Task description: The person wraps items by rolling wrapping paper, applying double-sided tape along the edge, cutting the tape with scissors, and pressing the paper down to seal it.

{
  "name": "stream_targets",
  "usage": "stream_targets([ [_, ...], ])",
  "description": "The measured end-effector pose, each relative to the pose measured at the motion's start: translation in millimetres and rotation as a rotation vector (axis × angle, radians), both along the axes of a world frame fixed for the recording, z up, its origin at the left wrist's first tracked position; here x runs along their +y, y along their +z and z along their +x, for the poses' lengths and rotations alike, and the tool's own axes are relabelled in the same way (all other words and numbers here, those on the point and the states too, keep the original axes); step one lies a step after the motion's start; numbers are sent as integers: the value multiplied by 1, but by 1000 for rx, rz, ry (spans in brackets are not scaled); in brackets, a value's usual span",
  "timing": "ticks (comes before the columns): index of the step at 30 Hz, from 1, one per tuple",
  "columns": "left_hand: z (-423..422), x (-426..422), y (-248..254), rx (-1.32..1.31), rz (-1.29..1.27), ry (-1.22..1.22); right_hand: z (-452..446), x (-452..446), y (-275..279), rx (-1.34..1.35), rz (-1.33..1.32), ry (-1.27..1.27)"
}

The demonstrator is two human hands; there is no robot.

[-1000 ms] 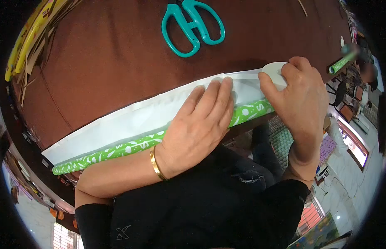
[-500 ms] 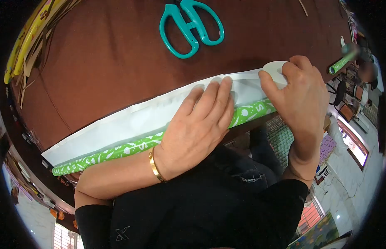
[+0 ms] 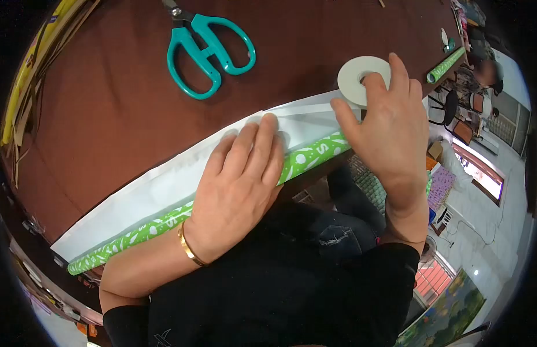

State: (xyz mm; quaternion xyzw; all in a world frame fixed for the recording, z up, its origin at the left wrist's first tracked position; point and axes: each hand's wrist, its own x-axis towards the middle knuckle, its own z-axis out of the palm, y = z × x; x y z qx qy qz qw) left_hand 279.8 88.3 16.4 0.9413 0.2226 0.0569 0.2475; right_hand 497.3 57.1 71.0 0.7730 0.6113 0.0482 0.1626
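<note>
My left hand lies flat with its fingers stretched out on the white underside of a sheet of paper. The paper's near side is rolled into a green tube with white print, which passes under this hand. My right hand holds a roll of white tape, its index finger hooked in the core and the thumb near the rim. A strip of tape runs from the roll along the paper's far edge. Beyond the paper lies a pair of scissors with teal handles.
The brown tabletop carries thin brown strips and a yellow roll at the left. Another green roll lies at the right edge. A person and chairs are in the background at right.
The view has shifted, so the scissors and paper appear further left. My right hand has opened slightly around the tape roll, and more of the roll shows. My left hand stays on the paper.
</note>
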Motion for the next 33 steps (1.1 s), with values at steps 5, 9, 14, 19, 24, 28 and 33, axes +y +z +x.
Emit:
stream_targets([
  [5, 2, -1, 0, 20, 19, 11, 4, -3, -11, 28, 100, 11],
  [9, 3, -1, 1, 30, 14, 20, 0, -6, -20, 15, 164, 6],
  [14, 3, -1, 0, 30, 15, 22, 0, -9, -26, 1, 200, -7],
  [19, 4, -1, 1, 33, 15, 24, 0, -10, -29, -10, 214, -12],
  [24, 3, -2, 1, 55, -15, 21, 1, -13, -35, -26, 261, -3],
  [28, 3, -1, 3, 56, -29, 7, 5, -16, -44, -28, 299, -5],
  [33, -1, -6, 17, 72, -61, -29, 3, -32, -47, -20, 358, -4],
])
